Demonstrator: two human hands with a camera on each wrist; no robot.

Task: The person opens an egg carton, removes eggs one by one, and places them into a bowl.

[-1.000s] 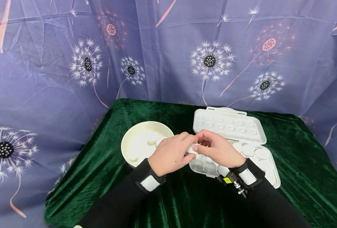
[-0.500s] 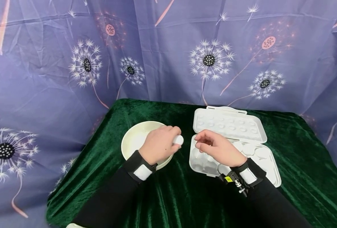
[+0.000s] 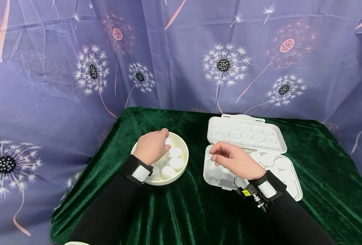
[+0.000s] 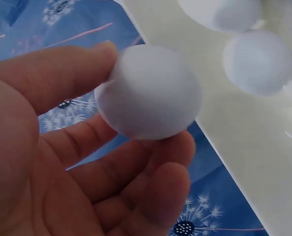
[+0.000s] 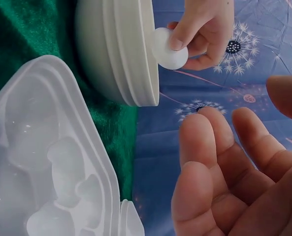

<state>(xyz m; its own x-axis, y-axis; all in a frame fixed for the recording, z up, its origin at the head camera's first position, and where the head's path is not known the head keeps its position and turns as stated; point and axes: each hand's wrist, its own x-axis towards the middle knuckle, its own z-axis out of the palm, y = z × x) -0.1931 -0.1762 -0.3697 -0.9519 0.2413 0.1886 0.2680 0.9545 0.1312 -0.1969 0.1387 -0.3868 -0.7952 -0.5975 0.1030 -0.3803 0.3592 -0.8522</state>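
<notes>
My left hand (image 3: 151, 146) is over the cream bowl (image 3: 185, 153), pinching a white egg (image 4: 150, 93) between thumb and fingertips. In the right wrist view, that egg shows right at the bowl's rim. Several more white eggs (image 3: 175, 164) lie in the bowl. My right hand (image 3: 237, 161) hovers over the near half of an opened white egg box (image 3: 294, 185). Nothing is in its grasp, and its fingers are loosely bent with the thumb apart. That hand and wrist hide part of the box's compartments.
The egg box lid (image 3: 245, 131) lies folded back behind its base. A dark green velvet cloth (image 3: 196, 211) covers the table under everything. Behind it hangs a purple curtain (image 3: 181, 68) printed with dandelions.
My left hand has moved left with the egg, from beside the right hand to over the bowl. The right hand's fingertips, earlier at the egg, are now apart from it.
</notes>
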